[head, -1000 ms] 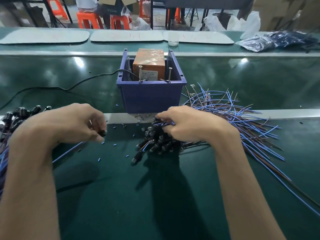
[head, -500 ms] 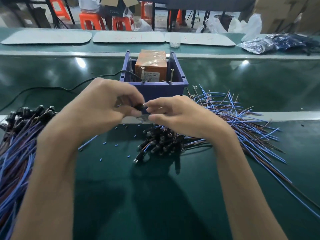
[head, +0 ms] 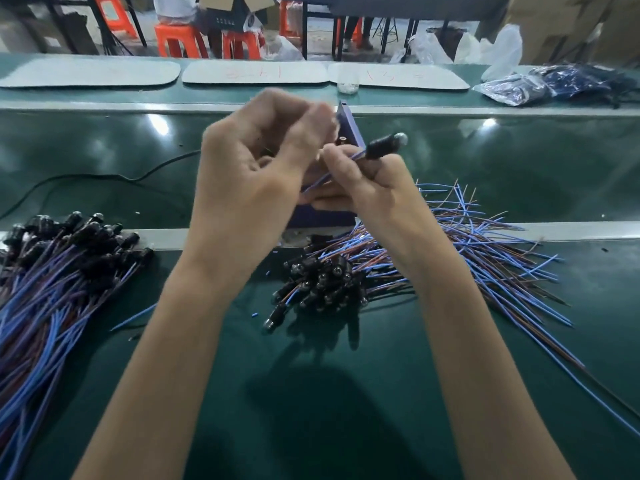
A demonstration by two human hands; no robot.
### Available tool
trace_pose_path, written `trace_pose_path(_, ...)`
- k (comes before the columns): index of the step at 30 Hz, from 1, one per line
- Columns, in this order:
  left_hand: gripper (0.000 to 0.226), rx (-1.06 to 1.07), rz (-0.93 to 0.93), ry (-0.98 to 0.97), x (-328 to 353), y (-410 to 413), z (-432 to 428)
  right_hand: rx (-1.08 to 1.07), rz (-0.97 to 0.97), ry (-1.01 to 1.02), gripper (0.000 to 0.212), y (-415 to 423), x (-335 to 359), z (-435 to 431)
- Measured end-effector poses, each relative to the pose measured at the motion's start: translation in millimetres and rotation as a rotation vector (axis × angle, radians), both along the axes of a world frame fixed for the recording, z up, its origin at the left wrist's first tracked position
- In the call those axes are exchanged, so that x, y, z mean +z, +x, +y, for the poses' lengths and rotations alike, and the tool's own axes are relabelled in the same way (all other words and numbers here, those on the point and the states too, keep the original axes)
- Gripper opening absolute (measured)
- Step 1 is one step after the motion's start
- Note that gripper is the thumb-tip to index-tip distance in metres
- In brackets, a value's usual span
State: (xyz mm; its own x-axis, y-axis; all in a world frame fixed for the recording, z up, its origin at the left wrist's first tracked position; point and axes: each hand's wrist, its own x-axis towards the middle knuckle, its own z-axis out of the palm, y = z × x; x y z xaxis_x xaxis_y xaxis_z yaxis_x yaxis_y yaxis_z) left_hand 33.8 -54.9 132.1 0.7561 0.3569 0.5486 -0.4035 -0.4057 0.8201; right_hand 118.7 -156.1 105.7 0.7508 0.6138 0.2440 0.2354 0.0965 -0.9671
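My right hand (head: 374,192) pinches one wired part (head: 381,147) by its blue and brown leads, just behind the black body. The part's clear tip points right. My left hand (head: 249,174) is raised beside it with fingers curled and blurred; whether they hold the leads is hidden. Both hands hover in front of the blue box (head: 349,126), which they mostly cover. Below them a pile of the same black-headed wired parts (head: 322,282) lies on the green belt, its wires (head: 485,258) fanning out right.
A second bundle of wired parts (head: 52,271) lies at the left edge. A black cable (head: 104,176) runs across the far belt. A metal rail (head: 571,230) crosses the bench. White mats (head: 254,72), a small clear cup (head: 347,83) and plastic bags (head: 554,84) sit at the back.
My right hand picked one wired part from the middle pile and both hands rose with it in front of the blue box. The part's head now points right.
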Motion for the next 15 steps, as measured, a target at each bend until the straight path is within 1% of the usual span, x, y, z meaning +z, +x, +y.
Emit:
trace_pose_path(1, 0.032, 0.001, 0.079, -0.114, -0.1, 1.2, 0.3, -0.030, 0.004, 0.027, 0.027, 0.6, 1.1, -1.2)
trace_pose_path(3, 0.058, -0.053, 0.378, -0.243, -1.1, 5.0, 1.7, -0.086, 0.012, 0.056, 0.034, 1.2, 2.6, -4.6)
trace_pose_path(4, 0.067, -0.103, 0.526, -0.274, -1.8, 6.3, 2.6, -0.102, 0.013, 0.057, 0.038, 1.4, 3.2, -6.5)
trace_pose_path(5, 0.072, -0.150, 0.614, -0.321, -3.1, 7.9, 3.1, -0.100, 0.013, 0.058, 0.041, 1.2, 4.2, -7.8)
trace_pose_path(6, 0.074, -0.184, 0.643, -0.399, -3.0, 9.5, 2.8, -0.086, 0.014, 0.063, 0.043, 1.1, 5.6, -8.6)
trace_pose_path(8, 0.070, -0.196, 0.594, -0.606, -2.4, 12.6, 3.6, -0.057, 0.006, 0.070, 0.045, 0.8, 7.4, -9.0)
trace_pose_path(11, 0.055, -0.139, 0.467, -0.879, -6.3, 15.9, 2.5, -0.053, -0.021, 0.055, 0.044, 2.1, 7.6, -9.7)
trace_pose_path(13, 0.041, -0.095, 0.386, -1.044, -8.6, 16.3, 2.3, -0.022, 0.029, 0.125, 0.046, 3.2, 8.9, -11.0)
trace_pose_path(15, 0.037, -0.049, 0.291, -1.206, -8.3, 16.4, 5.3, 0.030, 0.108, 0.224, 0.047, 2.8, 11.1, -12.2)
